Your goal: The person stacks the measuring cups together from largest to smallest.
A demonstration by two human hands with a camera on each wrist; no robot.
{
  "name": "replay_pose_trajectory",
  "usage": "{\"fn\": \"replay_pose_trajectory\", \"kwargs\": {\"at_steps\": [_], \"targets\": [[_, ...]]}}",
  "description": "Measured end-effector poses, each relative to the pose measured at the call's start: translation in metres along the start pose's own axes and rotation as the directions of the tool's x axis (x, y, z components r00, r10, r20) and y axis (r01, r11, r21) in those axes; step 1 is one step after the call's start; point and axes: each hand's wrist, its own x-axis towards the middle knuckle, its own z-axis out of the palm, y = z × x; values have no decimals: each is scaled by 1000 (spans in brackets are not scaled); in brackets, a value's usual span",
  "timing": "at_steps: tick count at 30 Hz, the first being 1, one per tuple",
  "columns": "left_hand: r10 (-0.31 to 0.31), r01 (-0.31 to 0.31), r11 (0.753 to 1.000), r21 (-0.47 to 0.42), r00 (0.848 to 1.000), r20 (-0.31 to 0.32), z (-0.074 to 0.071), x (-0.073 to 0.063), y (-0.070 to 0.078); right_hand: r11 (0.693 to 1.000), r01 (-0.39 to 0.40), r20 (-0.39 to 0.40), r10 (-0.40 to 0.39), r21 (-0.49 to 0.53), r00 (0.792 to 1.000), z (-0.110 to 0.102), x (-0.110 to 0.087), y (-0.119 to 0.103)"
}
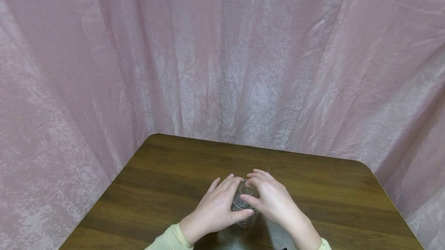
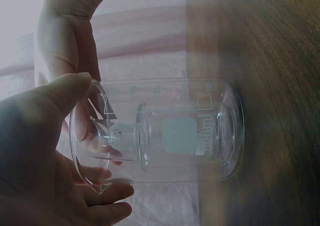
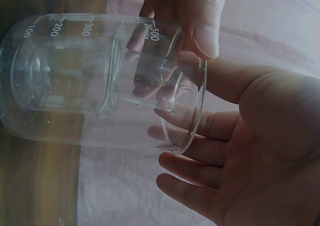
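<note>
A clear glass beaker (image 3: 65, 126), marked up to 500, stands upright on the table, with a smaller glass vessel (image 2: 180, 158) bearing a pale patch inside it. My left hand (image 1: 219, 205) holds the larger beaker near its rim, its thumb on the near side and its fingers round the left and far side. Over the right of the mouth, my right hand (image 1: 272, 198) has its thumb across the opening and its other fingers spread loosely by the rim. Reflections blur the glass near the mouth, so whether the right fingertips touch it is unclear.
The brown wood-grain table (image 1: 167, 165) has rounded far corners. Pink curtains (image 1: 222, 56) hang behind it and along both sides. A small dark object (image 1: 284, 249) shows at the bottom edge of the head view, too cut off to identify.
</note>
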Motion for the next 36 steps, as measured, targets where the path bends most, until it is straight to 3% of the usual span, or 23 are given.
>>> {"fn": "replay_pose_trajectory", "kwargs": {"at_steps": [28, 36], "targets": [[-6, 6, 1000, -2, 1000, -1, -1, -1, -1, 1000, 15, 109, -17, 15, 994, 3, 7, 2], [1, -1, 1000, -7, 1000, -5, -1, -1, -1, 999, 45, 119, -41, -28, 992, 2, 11, 3]]}}
